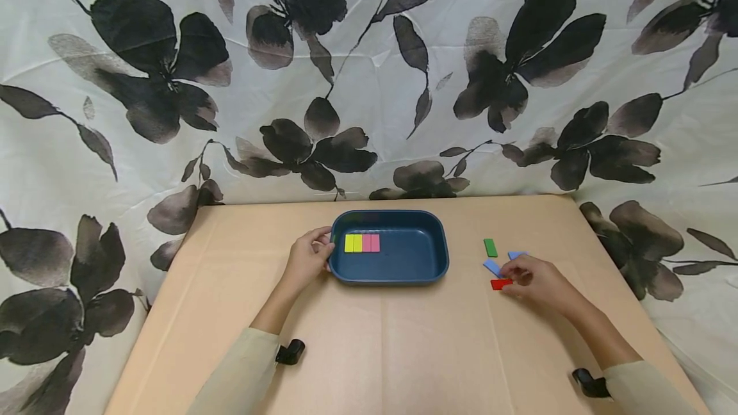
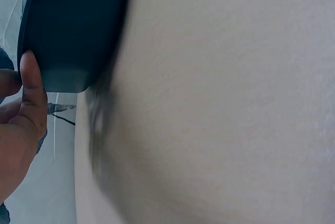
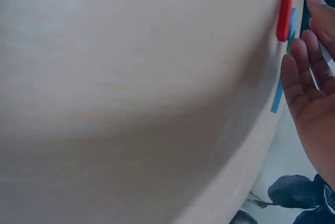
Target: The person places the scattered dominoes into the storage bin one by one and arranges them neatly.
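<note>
A dark blue tray [image 1: 398, 274] stands mid-table, with a row of small flat tiles inside: yellow [image 1: 348, 243], yellow-green [image 1: 357, 243] and pink [image 1: 371, 243]. My left hand [image 1: 324, 250] grips the tray's left rim; in the left wrist view the thumb [image 2: 31, 90] lies against the tray's outer wall [image 2: 73, 25]. My right hand [image 1: 512, 276] rests on the table to the right, fingers fairly straight, fingertips [image 3: 301, 51] beside a red tile [image 1: 500, 284] [image 3: 284, 13] lying flat. Close by lie two blue tiles [image 1: 492, 266] [image 1: 516, 253] and a green tile [image 1: 490, 247].
The tan table [image 1: 403, 351] ends at a white cloth with black flowers [image 1: 369, 82], which hangs behind and drapes off both sides. The table's right edge runs close to the loose tiles.
</note>
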Demonstrator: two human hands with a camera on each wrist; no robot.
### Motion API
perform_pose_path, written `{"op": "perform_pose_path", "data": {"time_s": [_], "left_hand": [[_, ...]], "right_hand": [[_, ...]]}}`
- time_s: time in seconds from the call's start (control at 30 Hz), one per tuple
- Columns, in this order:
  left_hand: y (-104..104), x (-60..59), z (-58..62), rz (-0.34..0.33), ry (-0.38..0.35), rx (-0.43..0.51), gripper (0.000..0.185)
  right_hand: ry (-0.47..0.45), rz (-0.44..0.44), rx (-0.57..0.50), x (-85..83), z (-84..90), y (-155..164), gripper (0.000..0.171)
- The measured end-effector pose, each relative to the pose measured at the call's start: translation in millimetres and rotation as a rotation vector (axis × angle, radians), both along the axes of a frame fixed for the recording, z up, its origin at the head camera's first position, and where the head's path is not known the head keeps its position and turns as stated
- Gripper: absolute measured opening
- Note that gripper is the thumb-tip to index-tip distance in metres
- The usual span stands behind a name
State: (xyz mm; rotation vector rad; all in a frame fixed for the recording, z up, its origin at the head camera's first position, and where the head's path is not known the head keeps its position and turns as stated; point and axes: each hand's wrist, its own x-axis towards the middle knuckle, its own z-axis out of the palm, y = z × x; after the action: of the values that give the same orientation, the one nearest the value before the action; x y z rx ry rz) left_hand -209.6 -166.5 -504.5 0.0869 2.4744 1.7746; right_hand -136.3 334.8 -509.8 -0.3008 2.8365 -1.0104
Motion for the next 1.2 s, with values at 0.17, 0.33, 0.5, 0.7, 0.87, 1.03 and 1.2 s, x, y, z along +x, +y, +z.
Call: {"op": "perform_pose_path", "data": {"time_s": [0.17, 0.33, 0.5, 0.7, 0.87, 1.03, 1.2], "left_hand": [[2, -0.7, -0.6, -0.003, 0.003, -0.007, 0.040], [3, -0.4, -2.1, -0.003, -0.001, -0.016, 0.040], [3, 1.0, -4.7, 0.003, -0.009, -0.021, 0.039], [2, 1.7, -4.6, 0.008, -0.006, -0.013, 0.039], [1, 1.7, -2.3, 0.006, -0.003, -0.016, 0.039], [1, 1.8, -1.0, 0.007, -0.001, -0.018, 0.039], [2, 1.0, -0.2, 0.008, 0.006, -0.028, 0.039]], "right_hand": [[-0.044, -0.011, 0.014, 5.8, -5.6, 3, 0.031], [-0.045, -0.001, 0.021, 8.0, -11.9, 3, 0.030], [-0.046, 0.008, 0.023, 8.9, -16.2, 3, 0.029], [-0.022, 0.040, -0.002, 8.1, -16.0, 0, 0.028], [0.019, 0.061, -0.002, 5.5, -14.4, -6, 0.031], [0.089, 0.077, 0.037, 1.4, -10.7, -13, 0.040], [0.122, 0.105, 0.048, -3.5, -9.8, -21, 0.042]]}}
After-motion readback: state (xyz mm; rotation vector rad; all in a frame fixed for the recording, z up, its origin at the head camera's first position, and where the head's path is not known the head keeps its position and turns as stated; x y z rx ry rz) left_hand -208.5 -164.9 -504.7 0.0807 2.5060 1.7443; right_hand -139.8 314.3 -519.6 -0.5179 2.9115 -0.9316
